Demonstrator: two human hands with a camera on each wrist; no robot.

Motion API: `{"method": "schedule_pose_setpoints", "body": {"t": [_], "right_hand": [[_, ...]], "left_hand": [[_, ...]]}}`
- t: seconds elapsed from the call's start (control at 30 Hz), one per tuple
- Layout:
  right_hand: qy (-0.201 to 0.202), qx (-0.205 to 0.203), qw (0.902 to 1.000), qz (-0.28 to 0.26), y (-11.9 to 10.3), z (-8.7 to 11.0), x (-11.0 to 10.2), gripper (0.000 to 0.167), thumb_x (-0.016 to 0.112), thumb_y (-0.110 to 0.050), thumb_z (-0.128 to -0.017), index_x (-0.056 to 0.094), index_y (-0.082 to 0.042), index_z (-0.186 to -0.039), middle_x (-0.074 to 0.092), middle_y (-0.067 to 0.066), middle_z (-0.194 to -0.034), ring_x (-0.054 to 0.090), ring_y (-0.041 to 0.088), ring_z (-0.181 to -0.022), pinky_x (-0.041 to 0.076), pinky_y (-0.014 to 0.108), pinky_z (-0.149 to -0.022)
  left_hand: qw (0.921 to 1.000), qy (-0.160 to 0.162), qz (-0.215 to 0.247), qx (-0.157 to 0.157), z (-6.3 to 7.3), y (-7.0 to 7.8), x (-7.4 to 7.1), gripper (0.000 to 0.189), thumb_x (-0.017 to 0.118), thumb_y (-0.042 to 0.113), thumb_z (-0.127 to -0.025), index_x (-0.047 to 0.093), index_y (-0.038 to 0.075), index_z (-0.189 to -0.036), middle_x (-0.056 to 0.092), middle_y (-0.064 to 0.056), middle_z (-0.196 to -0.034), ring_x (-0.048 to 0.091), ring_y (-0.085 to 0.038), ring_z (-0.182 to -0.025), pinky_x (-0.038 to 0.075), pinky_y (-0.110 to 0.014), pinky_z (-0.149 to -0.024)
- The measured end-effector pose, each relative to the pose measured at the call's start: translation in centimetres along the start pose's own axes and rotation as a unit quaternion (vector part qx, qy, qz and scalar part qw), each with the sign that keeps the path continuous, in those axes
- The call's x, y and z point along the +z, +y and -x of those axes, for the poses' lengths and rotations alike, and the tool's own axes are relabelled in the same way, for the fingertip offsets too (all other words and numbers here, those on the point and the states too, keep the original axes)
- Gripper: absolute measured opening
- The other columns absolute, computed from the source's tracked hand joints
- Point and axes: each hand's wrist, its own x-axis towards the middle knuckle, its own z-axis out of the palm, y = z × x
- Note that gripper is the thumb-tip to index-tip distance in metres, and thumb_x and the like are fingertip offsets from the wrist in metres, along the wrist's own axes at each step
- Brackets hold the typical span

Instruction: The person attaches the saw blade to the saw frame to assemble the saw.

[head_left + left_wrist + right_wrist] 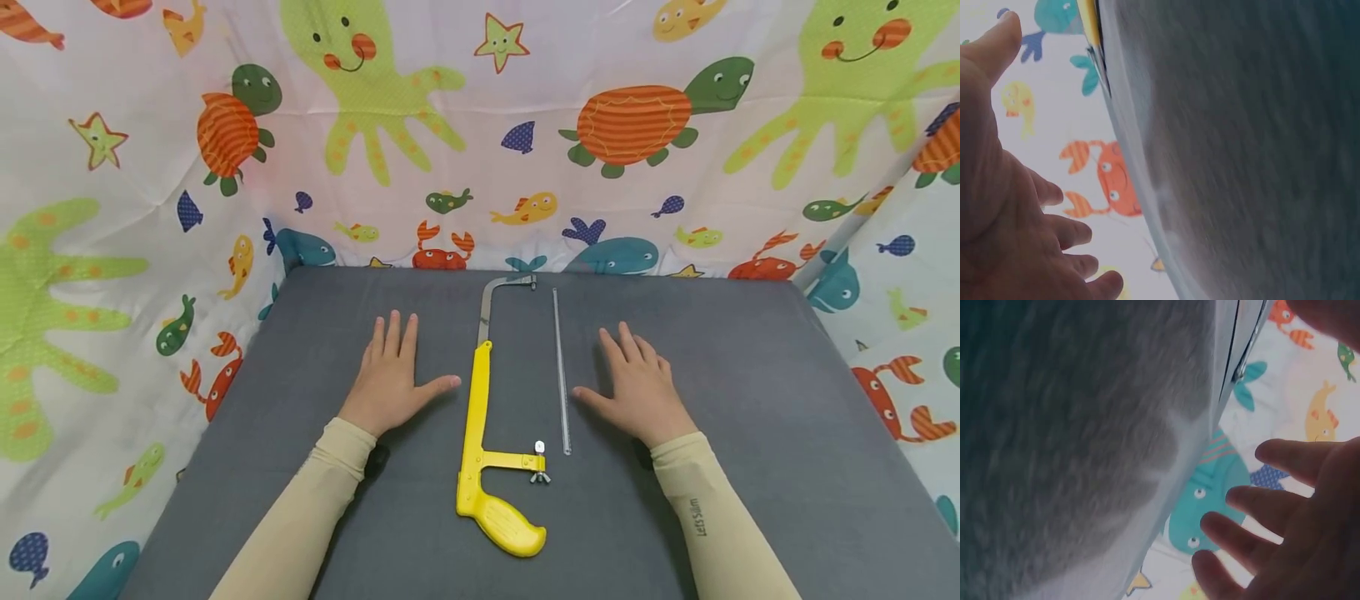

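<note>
Backdrop: we see a cloth (pixel 480 179) printed with sea animals, behind the grey table (pixel 750 375).
Yellow saw frame (pixel 474 417): it lies on the middle of table, handle toward us.
Thin strip (pixel 561 371): it lies right of the frame, apart from it.
Left hand (pixel 390 372): our fingers are spread wide, thumb near the frame.
Right hand (pixel 639 385): also spread wide, thumb near the strip.

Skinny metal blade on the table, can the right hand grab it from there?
Probably yes: the right hand looks empty, it is right beside the metal blade, and nothing shows between them.
</note>
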Motion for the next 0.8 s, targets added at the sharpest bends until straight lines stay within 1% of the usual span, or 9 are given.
{"method": "schedule_pose_setpoints", "body": {"t": [0.13,0.3,0.5,0.67,0.73,0.8], "right_hand": [[-0.002,-0.018,0.9998,0.001,-0.7,-0.1,0.4,0.096,0.078,-0.048,-0.096,0.033,-0.004,-0.169,0.024,0.03,-0.176,0.031,0.056,-0.156,0.026,0.078,-0.121],[-0.009,-0.026,0.9996,-0.004,-2.1,-0.3,1.0,0.086,0.075,-0.043,-0.1,0.038,-0.004,-0.167,0.03,0.028,-0.174,0.038,0.055,-0.153,0.031,0.076,-0.119],[-0.019,-0.029,0.9994,-0.001,-3.9,-0.6,1.9,0.079,0.074,-0.04,-0.101,0.044,-0.004,-0.164,0.037,0.027,-0.171,0.046,0.054,-0.15,0.036,0.074,-0.119],[-0.017,-0.029,0.9994,-0.012,-5.1,-0.8,2.2,0.076,0.074,-0.04,-0.101,0.048,-0.003,-0.162,0.043,0.028,-0.168,0.05,0.055,-0.147,0.038,0.073,-0.118],[-0.015,-0.029,0.9993,-0.019,-5.5,-0.8,2.1,0.075,0.074,-0.04,-0.101,0.049,-0.003,-0.161,0.045,0.028,-0.166,0.051,0.055,-0.146,0.04,0.073,-0.118],[-0.014,-0.027,0.9992,-0.025,-5.9,-0.8,2.0,0.074,0.073,-0.04,-0.102,0.05,-0.002,-0.16,0.047,0.028,-0.165,0.053,0.053,-0.146,0.041,0.071,-0.117]], "left_hand": [[0.9998,-0.004,0.001,0.02,0.2,1.2,0.4,0.127,0.057,0.09,-0.089,0.005,0.011,-0.175,0.0,-0.019,-0.182,-0.006,-0.045,-0.169,0.018,-0.067,-0.132],[0.9991,-0.009,0.003,0.041,0.4,2.9,0.8,0.121,0.057,0.084,-0.094,0.007,0.01,-0.175,0.001,-0.019,-0.182,-0.004,-0.045,-0.169,0.019,-0.066,-0.132],[0.9976,-0.033,0.017,0.059,0.8,4.7,1.2,0.118,0.056,0.082,-0.096,0.005,0.011,-0.175,0.002,-0.017,-0.183,-0.002,-0.041,-0.17,0.02,-0.065,-0.132],[0.9962,-0.038,0.032,0.071,0.8,6.1,1.2,0.116,0.056,0.081,-0.097,0.006,0.012,-0.175,0.006,-0.015,-0.183,0.004,-0.04,-0.17,0.02,-0.064,-0.133],[0.996,-0.039,0.033,0.073,0.8,6.7,1.2,0.115,0.056,0.081,-0.097,0.007,0.013,-0.176,0.008,-0.015,-0.183,0.008,-0.04,-0.17,0.021,-0.063,-0.133],[0.9958,-0.04,0.036,0.074,0.7,7.4,1.3,0.114,0.057,0.08,-0.097,0.008,0.014,-0.176,0.011,-0.015,-0.183,0.015,-0.041,-0.168,0.024,-0.062,-0.132]]}}
